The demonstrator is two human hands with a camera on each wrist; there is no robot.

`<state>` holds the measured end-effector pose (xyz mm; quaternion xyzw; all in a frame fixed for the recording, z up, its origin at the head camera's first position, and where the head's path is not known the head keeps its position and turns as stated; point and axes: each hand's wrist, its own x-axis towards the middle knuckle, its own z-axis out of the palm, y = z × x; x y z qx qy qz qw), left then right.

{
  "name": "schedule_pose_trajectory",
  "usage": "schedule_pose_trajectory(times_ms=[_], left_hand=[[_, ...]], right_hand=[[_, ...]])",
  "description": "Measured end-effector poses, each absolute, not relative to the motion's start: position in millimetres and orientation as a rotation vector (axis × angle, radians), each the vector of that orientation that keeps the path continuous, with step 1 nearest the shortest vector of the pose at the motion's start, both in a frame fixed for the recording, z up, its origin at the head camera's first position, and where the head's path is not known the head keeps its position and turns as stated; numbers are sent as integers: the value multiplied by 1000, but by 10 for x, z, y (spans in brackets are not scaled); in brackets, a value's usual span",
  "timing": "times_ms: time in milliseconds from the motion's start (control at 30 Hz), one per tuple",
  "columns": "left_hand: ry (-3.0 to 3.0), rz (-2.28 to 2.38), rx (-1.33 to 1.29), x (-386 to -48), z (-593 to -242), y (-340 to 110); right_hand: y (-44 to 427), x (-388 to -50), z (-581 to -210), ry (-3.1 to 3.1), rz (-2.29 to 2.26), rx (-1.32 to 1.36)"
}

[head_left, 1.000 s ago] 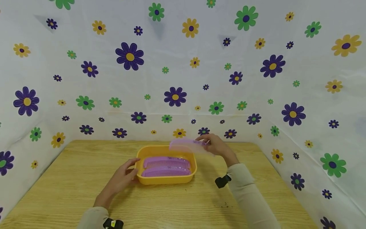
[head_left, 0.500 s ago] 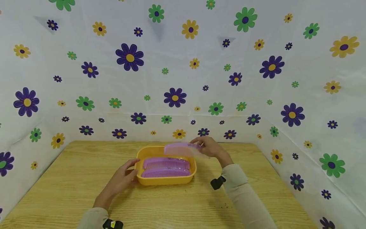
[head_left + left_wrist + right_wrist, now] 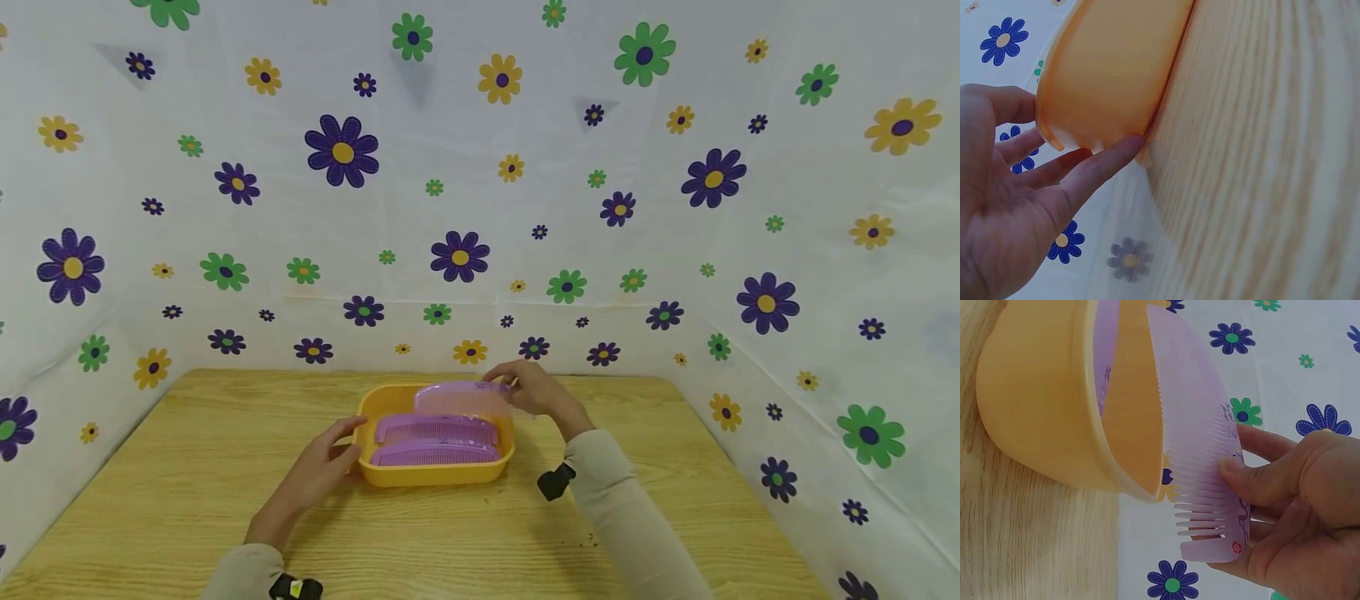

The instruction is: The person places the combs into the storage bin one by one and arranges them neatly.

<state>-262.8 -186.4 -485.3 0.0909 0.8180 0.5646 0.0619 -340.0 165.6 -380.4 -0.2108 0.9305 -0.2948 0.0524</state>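
Observation:
My right hand [image 3: 536, 390] pinches a translucent purple comb [image 3: 1194, 431] by its end, thumb on the near face and fingers behind. The comb hangs tilted over the back right rim of a yellow plastic tub [image 3: 435, 475], its teeth downward. Inside the tub two more purple combs lie lengthwise, a rear comb [image 3: 435, 427] and a front comb [image 3: 435, 452]. My left hand [image 3: 322, 462] holds the tub's left end. In the left wrist view its thumb [image 3: 1107, 164] lies against the outer wall and a fingertip reaches the rim.
The tub stands on a wood-grain table [image 3: 420, 542]. A white flower-print sheet [image 3: 480, 208] rises behind the table and along both sides. Small dark specks [image 3: 588, 542] lie on the table near the right forearm.
My right hand has moved left and slightly down, bringing the comb further over the tub. The left hand, the tub and the two combs in it have stayed put.

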Motion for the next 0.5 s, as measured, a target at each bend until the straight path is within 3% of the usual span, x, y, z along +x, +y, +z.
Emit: schedule_pose_trajectory(times_ms=[500], left_hand=[[2478,1701,266,-2638,-4850,-1862]], right_hand=[[1447,-3406,-3807,2808,-864,-696]])
